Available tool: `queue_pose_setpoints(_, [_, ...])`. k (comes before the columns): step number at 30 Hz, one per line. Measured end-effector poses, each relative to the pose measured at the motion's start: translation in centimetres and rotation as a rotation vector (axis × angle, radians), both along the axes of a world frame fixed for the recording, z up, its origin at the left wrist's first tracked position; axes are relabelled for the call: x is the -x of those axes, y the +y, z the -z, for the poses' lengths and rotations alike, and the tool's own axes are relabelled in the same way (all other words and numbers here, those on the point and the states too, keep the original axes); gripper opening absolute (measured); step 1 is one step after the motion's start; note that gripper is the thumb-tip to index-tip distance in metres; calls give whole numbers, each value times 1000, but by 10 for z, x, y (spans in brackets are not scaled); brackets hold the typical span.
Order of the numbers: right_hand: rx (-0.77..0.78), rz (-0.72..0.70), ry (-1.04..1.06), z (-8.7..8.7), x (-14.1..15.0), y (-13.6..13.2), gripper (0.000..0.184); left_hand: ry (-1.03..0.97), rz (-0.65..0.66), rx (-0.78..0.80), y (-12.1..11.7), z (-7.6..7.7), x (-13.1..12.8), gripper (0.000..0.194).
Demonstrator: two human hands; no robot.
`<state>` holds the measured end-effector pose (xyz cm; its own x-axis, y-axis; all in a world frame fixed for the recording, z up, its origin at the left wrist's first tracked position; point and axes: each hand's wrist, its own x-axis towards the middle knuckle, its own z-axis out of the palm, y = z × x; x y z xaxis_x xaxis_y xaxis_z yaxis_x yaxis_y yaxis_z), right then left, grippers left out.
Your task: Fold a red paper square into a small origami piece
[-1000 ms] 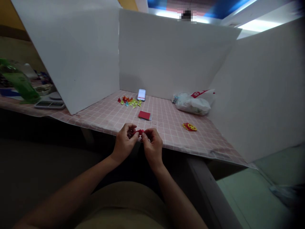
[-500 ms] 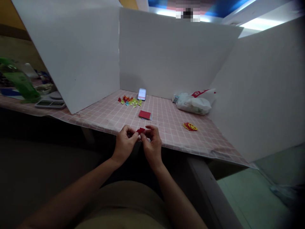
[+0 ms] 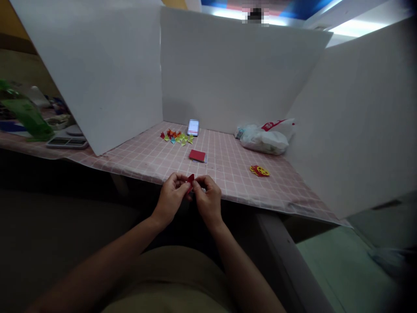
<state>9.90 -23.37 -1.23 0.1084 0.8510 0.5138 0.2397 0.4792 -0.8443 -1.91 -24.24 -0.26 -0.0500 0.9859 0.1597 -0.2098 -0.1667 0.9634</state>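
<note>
A small folded piece of red paper (image 3: 190, 178) is pinched between my two hands, just over the table's front edge. My left hand (image 3: 172, 193) grips its left side, thumb in front. On the other side my right hand (image 3: 207, 196) pinches it with thumb and curled forefinger. Beyond them lies a stack of square paper (image 3: 197, 155) with a red sheet on top. Farther back sits a cluster of small folded paper pieces (image 3: 178, 137) in red, orange, yellow and blue.
A phone (image 3: 193, 127) leans upright at the back. White plastic bags (image 3: 265, 138) lie at the right rear, with yellow and red cut-out shapes (image 3: 259, 171) nearer. White panels (image 3: 241, 74) surround the checked table (image 3: 224, 174). A scale (image 3: 67, 141) and green bottle (image 3: 28, 115) stand outside, left.
The red paper has turned from lying slantwise to standing more upright. My right forefinger has curled down onto it. The view has shifted slightly.
</note>
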Motion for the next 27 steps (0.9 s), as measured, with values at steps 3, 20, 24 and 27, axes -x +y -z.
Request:
queue_pose_setpoints(3, [22, 3, 24, -3, -2, 0, 11, 11, 33, -13, 1, 1, 6, 18])
queue_pose_setpoints(20, [414, -435, 497, -12, -10, 4, 18, 57, 179, -116, 4, -5, 17, 17])
queue_pose_setpoints(24, [354, -439, 483, -10, -10, 2, 14, 56, 194, -86, 2, -8, 17, 11])
queue_pose_setpoints(27, [364, -449, 443, -10, -11, 3, 14, 97, 174, -92, 1, -9, 18, 11])
